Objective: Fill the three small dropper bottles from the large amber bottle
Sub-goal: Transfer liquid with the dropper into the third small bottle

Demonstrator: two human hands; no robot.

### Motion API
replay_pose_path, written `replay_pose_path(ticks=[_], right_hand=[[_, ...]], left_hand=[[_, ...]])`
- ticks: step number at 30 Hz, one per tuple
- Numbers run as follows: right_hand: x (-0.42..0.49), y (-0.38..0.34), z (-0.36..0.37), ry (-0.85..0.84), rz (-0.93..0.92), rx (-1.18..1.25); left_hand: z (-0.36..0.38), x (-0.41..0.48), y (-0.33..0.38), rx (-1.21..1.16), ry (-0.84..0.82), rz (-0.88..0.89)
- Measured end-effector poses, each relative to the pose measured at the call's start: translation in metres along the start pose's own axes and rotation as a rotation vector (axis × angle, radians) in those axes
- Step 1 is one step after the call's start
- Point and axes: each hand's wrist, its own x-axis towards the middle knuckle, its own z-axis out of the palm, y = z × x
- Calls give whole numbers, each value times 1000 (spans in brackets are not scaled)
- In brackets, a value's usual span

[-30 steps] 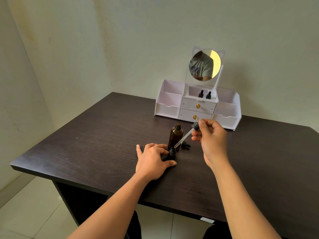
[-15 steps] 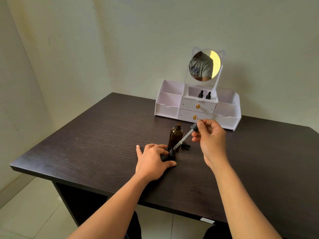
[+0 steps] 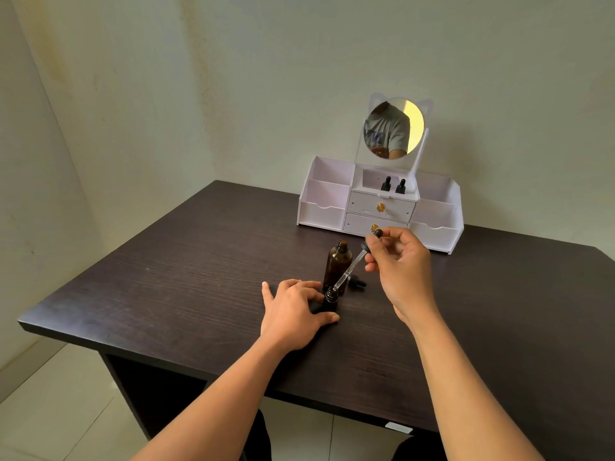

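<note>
The large amber bottle (image 3: 337, 263) stands uncapped in the middle of the dark table (image 3: 166, 281). Just in front of it stands a small dark dropper bottle (image 3: 330, 298), open, steadied at its base by my left hand (image 3: 293, 311). My right hand (image 3: 401, 264) pinches the black bulb of a glass dropper (image 3: 352, 266), which slants down-left with its tip at the small bottle's mouth. Two more small dropper bottles (image 3: 393, 185), capped, stand in the organizer's middle shelf. A black cap (image 3: 356, 281) lies on the table right of the amber bottle.
A white desktop organizer (image 3: 326, 207) with drawers, side bins and a round mirror (image 3: 394, 128) stands at the table's back against the wall. The table's front edge runs close to my forearms, and tiled floor (image 3: 50, 410) shows at the lower left.
My right hand has shifted slightly, keeping the dropper slanted into the small bottle's mouth. My left hand and both bottles have stayed put.
</note>
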Motion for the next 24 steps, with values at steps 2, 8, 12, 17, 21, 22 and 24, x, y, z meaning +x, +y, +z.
replay_pose_path(ticks=[2, 8, 12, 17, 21, 22, 24], right_hand=[[-1, -1, 1, -12, -35, -33], [0, -2, 2, -30, -96, -100], [0, -4, 3, -47, -144, -140], [-1, -4, 4, -64, -185, -165], [0, -5, 5, -71, -203, -200], [0, -5, 5, -73, -209, -210], [-1, -5, 5, -81, -215, -222]], left_hand=[[0, 0, 0, 2, 0, 1], [1, 0, 0, 7, 3, 2], [2, 1, -1, 9, 2, -2], [2, 2, -1, 7, 3, -1], [1, 2, -1, 6, -1, 0], [2, 2, -1, 6, -2, -1], [2, 1, -1, 6, 2, -3]])
